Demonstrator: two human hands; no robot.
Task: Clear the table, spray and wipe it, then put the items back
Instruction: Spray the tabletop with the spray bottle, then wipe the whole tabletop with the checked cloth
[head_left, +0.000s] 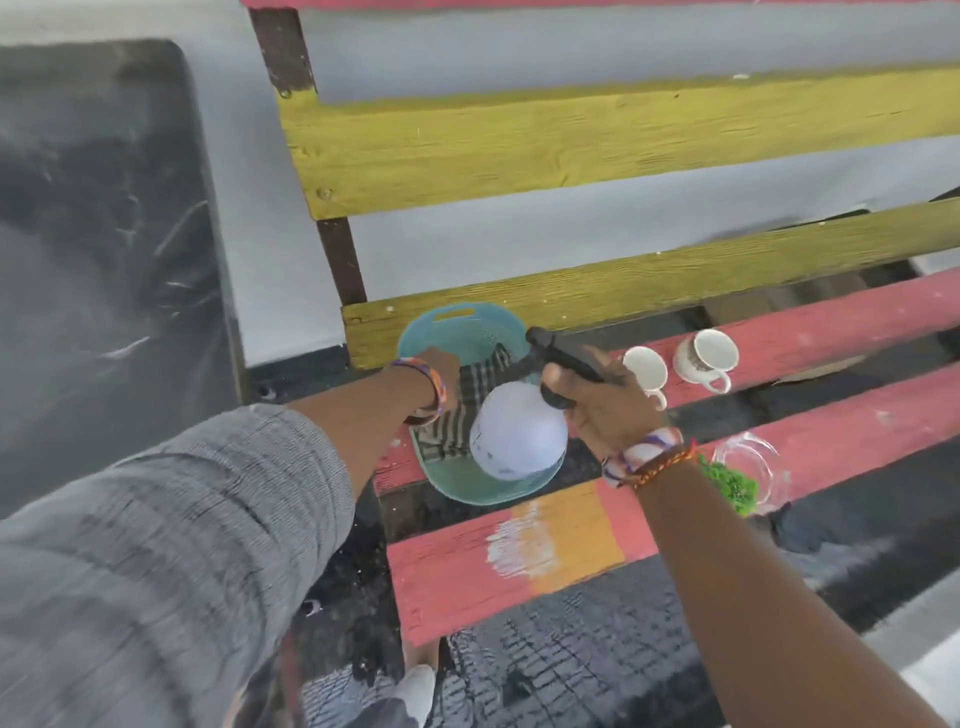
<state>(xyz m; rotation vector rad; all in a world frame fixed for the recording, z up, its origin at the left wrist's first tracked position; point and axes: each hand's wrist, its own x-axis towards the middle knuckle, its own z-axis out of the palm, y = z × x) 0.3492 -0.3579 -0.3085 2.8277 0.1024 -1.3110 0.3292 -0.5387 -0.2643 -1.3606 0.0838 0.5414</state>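
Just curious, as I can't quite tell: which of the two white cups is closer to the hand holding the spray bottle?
The plain white cup, right beside the right hand. The other cup, with a dark pattern, stands farther right.

Bench left end: the teal basket (457, 325) fills it from the back slat nearly to the front pink slat, with the striped cloth (467, 410) inside.
Above the basket: crowded; the left hand (439, 379) reaches into it and the right hand (605, 402) holds the spray bottle (517, 436) over its front rim.
Middle pink slat: two white cups (647, 371) (709, 358) stand close together, just right of the right hand.
Nearer pink slat: a clear glass dish (748, 462) with green sprigs (730, 486) sits behind the right wrist.
Front slat: bare; open room along its whole length.
Back edge: yellow backrest boards (571, 150) wall it off.
Between slats: dark gaps.
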